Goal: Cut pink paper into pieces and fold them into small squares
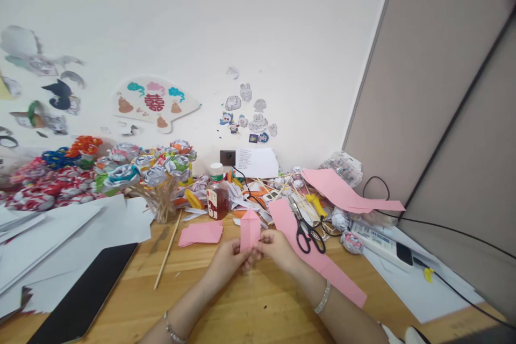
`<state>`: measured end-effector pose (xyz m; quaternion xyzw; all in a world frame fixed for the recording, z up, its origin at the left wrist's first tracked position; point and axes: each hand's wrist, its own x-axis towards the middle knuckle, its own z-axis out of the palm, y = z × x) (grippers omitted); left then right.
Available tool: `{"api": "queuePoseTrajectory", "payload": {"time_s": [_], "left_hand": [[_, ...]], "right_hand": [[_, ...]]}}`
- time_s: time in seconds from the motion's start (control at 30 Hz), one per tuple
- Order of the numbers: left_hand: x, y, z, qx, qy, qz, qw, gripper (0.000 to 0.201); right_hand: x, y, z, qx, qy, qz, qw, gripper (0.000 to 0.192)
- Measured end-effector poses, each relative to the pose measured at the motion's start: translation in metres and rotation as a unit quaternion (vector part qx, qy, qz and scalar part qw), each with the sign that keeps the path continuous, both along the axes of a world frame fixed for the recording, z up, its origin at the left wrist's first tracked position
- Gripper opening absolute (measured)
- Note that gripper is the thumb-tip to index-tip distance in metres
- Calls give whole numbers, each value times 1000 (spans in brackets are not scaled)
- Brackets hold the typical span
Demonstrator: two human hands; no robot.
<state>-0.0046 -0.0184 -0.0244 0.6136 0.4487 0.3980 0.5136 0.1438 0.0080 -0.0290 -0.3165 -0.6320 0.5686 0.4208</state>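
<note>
Between my hands, just above the wooden table (193,306), is a folded piece of pink paper (250,228) with a pointed top and a crease down its middle. My left hand (230,260) pinches its lower left side. On the lower right edge, my right hand (276,248) closes its fingertips. Left of the paper lies a small stack of pink paper pieces (200,233). Black-handled scissors (310,236) rest on a long pink paper strip (338,274) to the right of my right hand.
A jar with a white lid (217,196) stands behind the stack. Paper flowers (155,172) on sticks fill the back left. A wooden stick (168,250), black tablet-like slab (86,290) and white sheets (72,231) lie left. At right is a power strip (381,242) with cables.
</note>
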Motion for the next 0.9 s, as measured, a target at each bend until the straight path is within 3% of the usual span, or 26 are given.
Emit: {"api": "queuePoseTrajectory", "payload": {"time_s": [0.57,0.9], "left_hand": [[2,-7,6,0,8,-5,1000,34],[4,-5,5,-38,-6,22,999,30]], "right_hand": [[-3,-6,5,-2,-63,-38,997,24],[0,-2,5,-20,-66,-10,998,40]]}}
